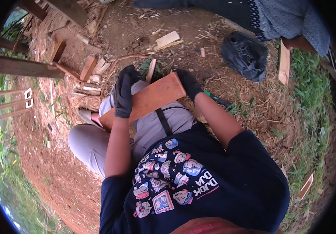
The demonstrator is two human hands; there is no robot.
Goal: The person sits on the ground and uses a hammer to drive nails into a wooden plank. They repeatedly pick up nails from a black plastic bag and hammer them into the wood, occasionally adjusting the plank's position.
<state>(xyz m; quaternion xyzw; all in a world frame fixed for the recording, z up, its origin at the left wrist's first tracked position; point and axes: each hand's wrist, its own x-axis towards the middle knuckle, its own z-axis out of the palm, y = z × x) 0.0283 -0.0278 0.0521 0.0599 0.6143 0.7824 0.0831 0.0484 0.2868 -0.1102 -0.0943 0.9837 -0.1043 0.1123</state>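
A flat reddish-brown wooden board (152, 98) lies slantwise over my lap, its right end farther from me than its left. My left hand (123, 93), in a dark glove, is closed on the board left of its middle. At the right end, my right hand (188, 83), also in a dark glove, grips the board's short edge; some of its fingers are hidden. Just beyond the board, a small pale stick (150, 70) stands out from the ground. A dark tool with green on it (217, 98) lies beside my right forearm.
A black plastic bag (245, 56) sits on the soil at the far right. Next to it is another person in a patterned blue-grey garment (292, 19), a hand near an upright plank (284, 64). Wood offcuts (168, 39) and brown blocks (88, 68) lie about. A wooden beam (27, 66) juts in from the left.
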